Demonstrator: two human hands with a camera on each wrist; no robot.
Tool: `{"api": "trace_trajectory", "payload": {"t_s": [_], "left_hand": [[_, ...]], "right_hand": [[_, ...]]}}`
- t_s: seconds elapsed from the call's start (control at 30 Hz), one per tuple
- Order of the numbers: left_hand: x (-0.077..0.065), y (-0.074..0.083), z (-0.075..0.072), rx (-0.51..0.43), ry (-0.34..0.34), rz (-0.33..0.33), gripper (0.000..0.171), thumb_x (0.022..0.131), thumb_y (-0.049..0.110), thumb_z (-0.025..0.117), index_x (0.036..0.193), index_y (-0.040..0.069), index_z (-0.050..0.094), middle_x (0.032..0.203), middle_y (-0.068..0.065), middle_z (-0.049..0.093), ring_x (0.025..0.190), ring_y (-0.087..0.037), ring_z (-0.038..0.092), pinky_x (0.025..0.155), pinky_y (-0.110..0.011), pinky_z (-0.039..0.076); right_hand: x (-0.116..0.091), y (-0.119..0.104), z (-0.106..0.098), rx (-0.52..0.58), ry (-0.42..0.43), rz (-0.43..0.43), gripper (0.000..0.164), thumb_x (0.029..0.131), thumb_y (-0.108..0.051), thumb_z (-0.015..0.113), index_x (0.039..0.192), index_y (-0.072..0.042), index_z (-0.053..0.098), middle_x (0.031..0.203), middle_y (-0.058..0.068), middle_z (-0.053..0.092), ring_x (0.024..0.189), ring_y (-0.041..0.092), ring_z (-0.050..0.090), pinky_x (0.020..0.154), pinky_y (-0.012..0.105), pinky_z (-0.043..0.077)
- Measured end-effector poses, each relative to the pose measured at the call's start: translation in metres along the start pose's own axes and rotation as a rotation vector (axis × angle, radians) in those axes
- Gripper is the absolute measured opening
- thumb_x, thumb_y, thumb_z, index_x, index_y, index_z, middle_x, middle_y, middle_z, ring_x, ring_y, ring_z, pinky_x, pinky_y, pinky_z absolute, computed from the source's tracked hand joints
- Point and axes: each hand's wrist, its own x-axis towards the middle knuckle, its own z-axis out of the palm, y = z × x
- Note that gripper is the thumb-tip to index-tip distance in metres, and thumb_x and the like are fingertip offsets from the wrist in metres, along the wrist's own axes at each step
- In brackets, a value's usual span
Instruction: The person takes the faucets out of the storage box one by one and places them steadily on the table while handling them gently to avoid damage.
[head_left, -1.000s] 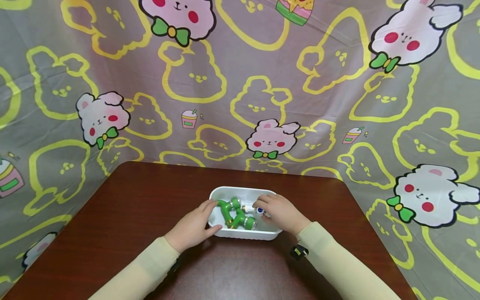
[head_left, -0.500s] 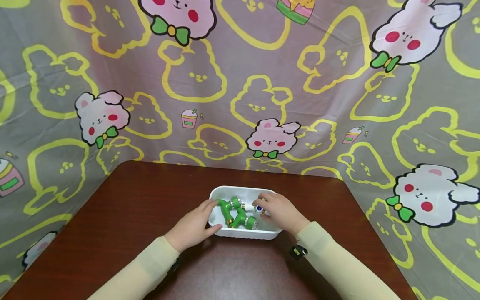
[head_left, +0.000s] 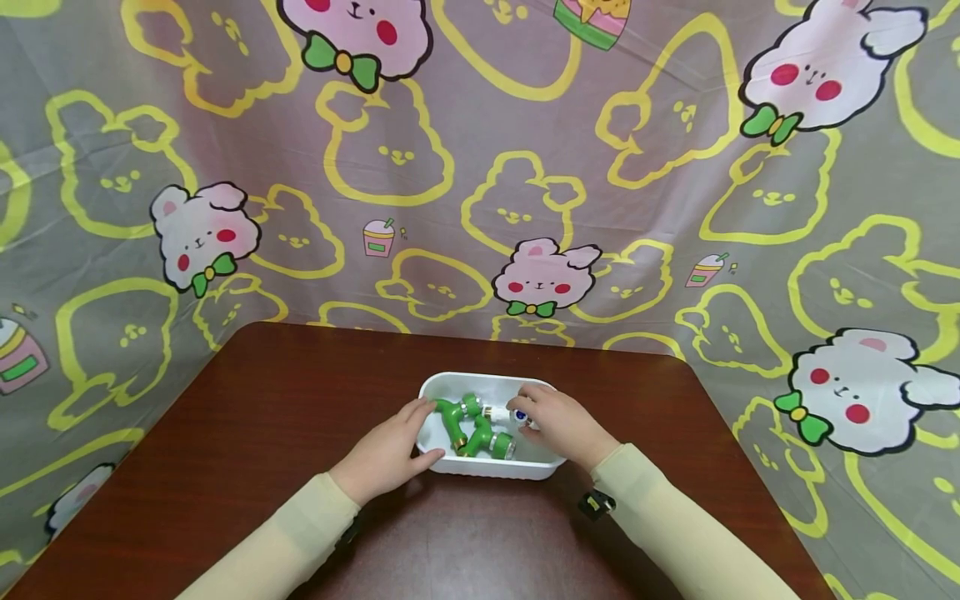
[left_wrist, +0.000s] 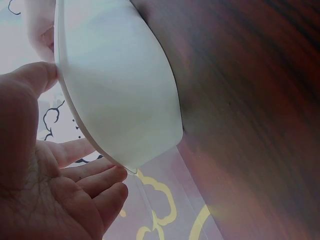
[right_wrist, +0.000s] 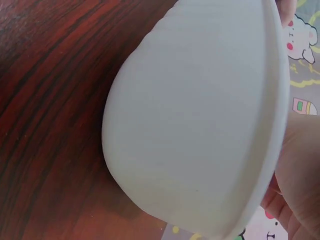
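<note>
A white plastic tub (head_left: 487, 472) stands on the table, with green taps inside. One green tap (head_left: 453, 423) lies at the left, its thread brass-coloured; another green tap (head_left: 483, 438) lies nearer the front. At the right side of the tub, my right hand (head_left: 564, 423) reaches over the rim and pinches a white tap (head_left: 498, 413) with a blue mark on top. That hand covers part of the white tap. My left hand (head_left: 386, 450) rests on the tub's left end, fingers and thumb fairly straight along the rim. In both wrist views the tub's outer wall hides its contents.
The dark reddish-brown table (head_left: 315, 375) extends around the tub. A grey curtain (head_left: 450, 217) printed with rabbits hangs close behind the table and along both sides. A small black device (head_left: 597, 504) sits at the right wrist.
The white tap has turned and shifted very slightly under my right fingers. My left hand and the tub have stayed in place.
</note>
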Motion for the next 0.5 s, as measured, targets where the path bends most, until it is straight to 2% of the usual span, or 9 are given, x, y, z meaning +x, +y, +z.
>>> {"api": "trace_trajectory", "payload": {"t_s": [0.23, 0.5], "left_hand": [[0.000, -0.001, 0.000, -0.003, -0.004, -0.009, 0.076, 0.094, 0.043, 0.075, 0.150, -0.002, 0.047, 0.152, -0.027, 0.049, 0.138, -0.039, 0.054, 0.109, -0.048, 0.049], [0.000, -0.001, 0.000, -0.012, -0.004, -0.008, 0.076, 0.095, 0.042, 0.075, 0.150, -0.002, 0.047, 0.153, -0.027, 0.048, 0.138, -0.039, 0.054, 0.109, -0.049, 0.049]], "right_hand": [[-0.001, -0.001, -0.009, 0.084, 0.049, 0.051, 0.039, 0.083, -0.017, 0.088, 0.118, -0.012, 0.071, 0.106, -0.001, 0.064, 0.092, 0.011, 0.061, 0.083, 0.030, 0.059], [-0.005, -0.001, -0.015, 0.189, 0.054, 0.188, 0.038, 0.085, -0.022, 0.086, 0.118, -0.015, 0.069, 0.104, -0.005, 0.061, 0.089, 0.009, 0.060, 0.084, 0.031, 0.060]]}}
